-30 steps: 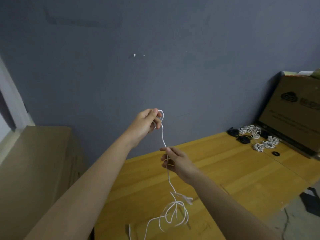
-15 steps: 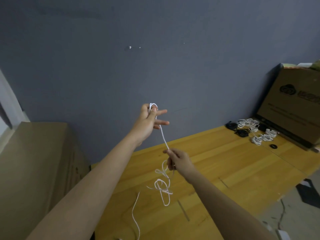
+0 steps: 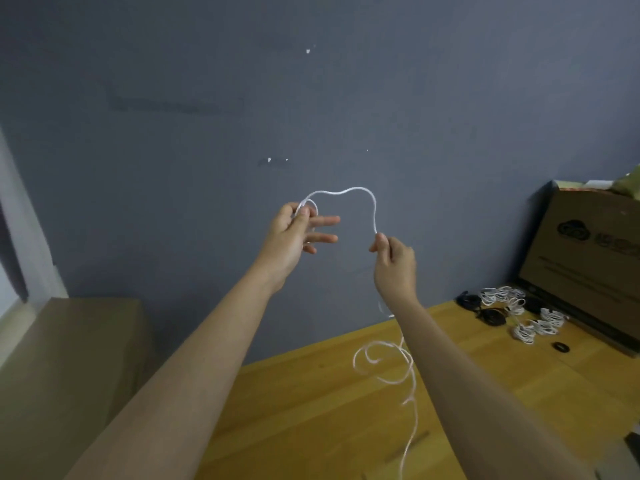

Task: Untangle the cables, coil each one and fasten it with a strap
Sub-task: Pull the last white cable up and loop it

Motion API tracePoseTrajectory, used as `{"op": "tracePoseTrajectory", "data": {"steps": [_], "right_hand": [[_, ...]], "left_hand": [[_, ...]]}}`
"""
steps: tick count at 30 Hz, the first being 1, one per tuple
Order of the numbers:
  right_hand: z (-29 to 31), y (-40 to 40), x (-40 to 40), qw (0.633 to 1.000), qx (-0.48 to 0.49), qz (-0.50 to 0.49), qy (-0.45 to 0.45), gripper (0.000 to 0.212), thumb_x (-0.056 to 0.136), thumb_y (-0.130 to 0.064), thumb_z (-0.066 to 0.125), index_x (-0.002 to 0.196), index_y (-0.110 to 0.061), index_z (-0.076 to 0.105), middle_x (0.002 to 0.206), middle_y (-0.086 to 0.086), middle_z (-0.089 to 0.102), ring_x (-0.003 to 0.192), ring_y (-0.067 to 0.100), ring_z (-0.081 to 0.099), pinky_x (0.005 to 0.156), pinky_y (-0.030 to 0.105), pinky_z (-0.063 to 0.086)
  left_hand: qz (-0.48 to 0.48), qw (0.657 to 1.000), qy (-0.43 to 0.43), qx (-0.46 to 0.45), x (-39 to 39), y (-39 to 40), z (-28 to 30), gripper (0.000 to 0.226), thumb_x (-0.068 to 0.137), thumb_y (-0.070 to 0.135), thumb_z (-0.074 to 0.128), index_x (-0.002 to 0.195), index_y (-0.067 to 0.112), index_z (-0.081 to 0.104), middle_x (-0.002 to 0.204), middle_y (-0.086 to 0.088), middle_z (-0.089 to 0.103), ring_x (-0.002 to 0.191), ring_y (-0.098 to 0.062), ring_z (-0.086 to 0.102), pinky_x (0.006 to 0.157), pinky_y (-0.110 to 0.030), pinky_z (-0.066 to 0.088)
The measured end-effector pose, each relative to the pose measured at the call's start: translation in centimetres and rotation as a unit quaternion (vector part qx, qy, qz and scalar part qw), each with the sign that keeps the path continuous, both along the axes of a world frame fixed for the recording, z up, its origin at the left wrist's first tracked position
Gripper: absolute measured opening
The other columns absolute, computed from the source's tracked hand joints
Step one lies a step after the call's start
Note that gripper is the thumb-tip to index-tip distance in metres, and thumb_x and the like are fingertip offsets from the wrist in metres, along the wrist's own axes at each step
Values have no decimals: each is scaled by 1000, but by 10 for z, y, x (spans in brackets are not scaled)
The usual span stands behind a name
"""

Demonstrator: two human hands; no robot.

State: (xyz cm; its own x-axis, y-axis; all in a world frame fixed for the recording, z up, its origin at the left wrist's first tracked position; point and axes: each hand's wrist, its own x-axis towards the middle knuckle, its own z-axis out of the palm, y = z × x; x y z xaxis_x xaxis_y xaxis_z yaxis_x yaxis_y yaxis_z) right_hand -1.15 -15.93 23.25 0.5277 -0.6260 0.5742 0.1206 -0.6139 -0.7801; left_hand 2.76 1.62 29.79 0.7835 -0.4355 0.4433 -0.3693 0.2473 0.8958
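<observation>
Now, left hand (image 3: pixel 291 233): pinching the white cable (image 3: pixel 349 192) end, other fingers spread
Right hand (image 3: pixel 394 261): gripping cable, rising level since a moment ago
Cable: arching between hands, tail trailing over bench (image 3: pixel 311 410), coiling beginning

blue-grey wall (image 3: pixel 346 81) with white chips, wooden table (image 3: pixel 311 410), cardboard box (image 3: pixel 588 265) at right, pale window frame (image 3: pixel 20 216) at left

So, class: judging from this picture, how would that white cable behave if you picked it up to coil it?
The white cable probably has some spring: it arches up between the left hand and right hand. It looks thin, so likely light. Its hanging part curls into loose loops, so it may tangle easily.
</observation>
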Motion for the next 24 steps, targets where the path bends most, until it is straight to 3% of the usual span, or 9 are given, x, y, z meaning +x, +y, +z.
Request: {"op": "tracePoseTrajectory", "data": {"steps": [3, 5, 8, 11, 16, 19, 21, 24], "right_hand": [[1, 11, -4, 997, 27, 65, 22, 40, 103, -33, 37, 67, -21, 50, 52, -7, 40, 55, 17, 40, 53, 27, 31], [-12, 15, -4, 984, 27, 115, 136, 43, 103, -36, 35, 67, -18, 50, 53, -2, 41, 49, 15, 38, 48, 27, 30], [-46, 21, 0, 939, -34, 165, 301, 45, 102, -41, 34, 65, -21, 51, 60, 0, 48, 57, 18, 45, 60, 30, 37], [-77, 35, -6, 916, -45, 207, 340, 44, 102, -41, 36, 63, -24, 50, 59, -3, 47, 56, 15, 44, 62, 30, 36], [-114, 72, -43, 904, -65, 273, 322, 41, 103, -34, 37, 68, -18, 52, 56, 1, 44, 51, 13, 43, 53, 30, 31], [-124, 81, -65, 884, -230, 279, 297, 39, 101, -39, 34, 78, -16, 56, 74, 3, 58, 67, 20, 52, 58, 30, 30], [-126, 82, -74, 861, -374, 267, 221, 31, 95, -40, 41, 80, -17, 56, 76, 0, 60, 68, 19, 54, 56, 26, 27], [-120, 75, -77, 853, -423, 271, 143, 22, 93, -30, 48, 81, -15, 59, 74, -1, 59, 67, 20, 56, 54, 29, 36]], "left_hand": [[-22, 999, 36, -16, -3, 5, -3, 24, 106, 18, 30, 88, 15, 45, 89, 1, 75, 67, -13, 69, 51, -17, 39], [-47, 997, 64, -22, -6, 7, -7, 25, 105, 18, 32, 88, 14, 49, 86, 1, 75, 66, -11, 68, 53, -17, 39], [-74, 993, 91, -25, -8, 11, -17, 24, 105, 18, 33, 93, 12, 53, 88, 1, 75, 68, -11, 68, 57, -17, 42], [-78, 990, 116, -27, -5, 13, -32, 21, 105, 20, 32, 97, 11, 49, 92, 0, 75, 67, -12, 68, 60, -18, 46], [-30, 993, 114, -16, 2, 10, -69, 19, 106, 22, 28, 90, 15, 35, 110, -7, 70, 83, -15, 71, 74, -21, 54], [-10, 993, 111, 33, 10, 13, -96, 17, 106, 21, 28, 92, 14, 33, 136, -14, 53, 112, -20, 63, 94, -25, 49], [-6, 991, 96, 92, 11, 14, -117, 14, 105, 21, 27, 95, 12, 32, 148, -11, 39, 128, -22, 50, 102, -26, 41], [-11, 980, 27, 197, 10, 17, -147, 16, 105, 22, 28, 89, 20, 31, 151, -8, 36, 126, -20, 51, 105, -33, 40]]}}
